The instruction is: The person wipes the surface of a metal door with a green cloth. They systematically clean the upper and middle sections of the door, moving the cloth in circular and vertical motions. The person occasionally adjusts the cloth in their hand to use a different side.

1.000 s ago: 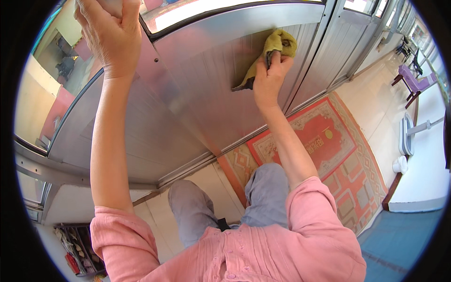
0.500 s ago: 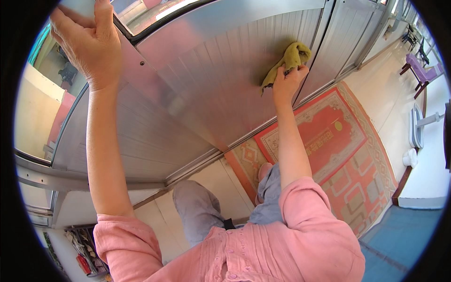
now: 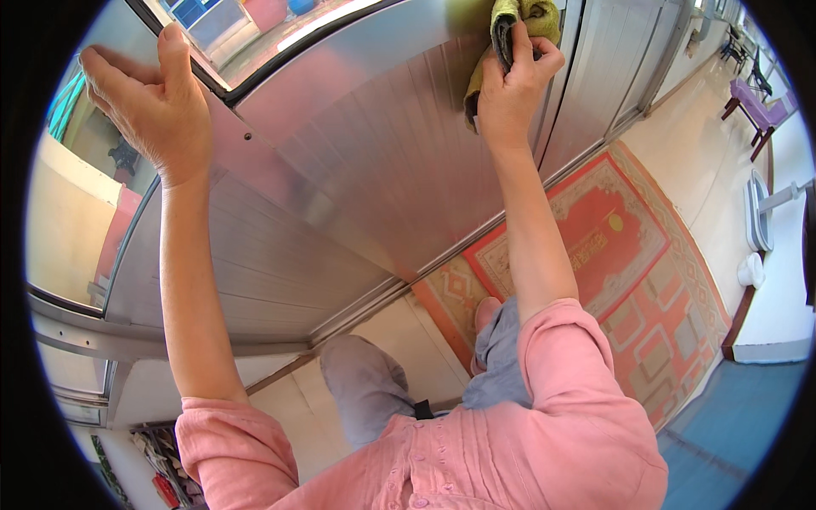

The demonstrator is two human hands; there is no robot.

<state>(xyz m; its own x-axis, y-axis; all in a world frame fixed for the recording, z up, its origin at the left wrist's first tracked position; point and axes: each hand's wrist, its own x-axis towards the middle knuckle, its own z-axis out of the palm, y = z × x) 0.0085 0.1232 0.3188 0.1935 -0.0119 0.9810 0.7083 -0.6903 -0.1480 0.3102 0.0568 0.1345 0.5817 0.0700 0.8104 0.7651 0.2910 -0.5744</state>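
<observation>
My right hand [image 3: 514, 93] is closed on a folded yellow-green cleaning cloth [image 3: 540, 21] with a dark underside, high on the ribbed metal door panel [image 3: 382, 153]. The top of the cloth runs out of view. At the upper left, my left hand [image 3: 157, 119] grips the upright edge of the door frame, thumb on the near side and fingers on the other. Its fingertips are partly hidden. Between my hands, the lower corner of a dark-edged window [image 3: 246, 89] shows in the door.
A red patterned doormat [image 3: 586, 229] lies on a larger patterned rug [image 3: 646, 357] at the door's foot. My legs stand close to the panel. A purple-covered bench [image 3: 761, 106] and a white cup [image 3: 750, 270] are at the right; a filled rack [image 3: 161, 459] stands lower left.
My right hand has moved up the panel with the cloth, which now reaches the top of the picture. My left hand keeps its place on the door frame while the view has shifted slightly.
</observation>
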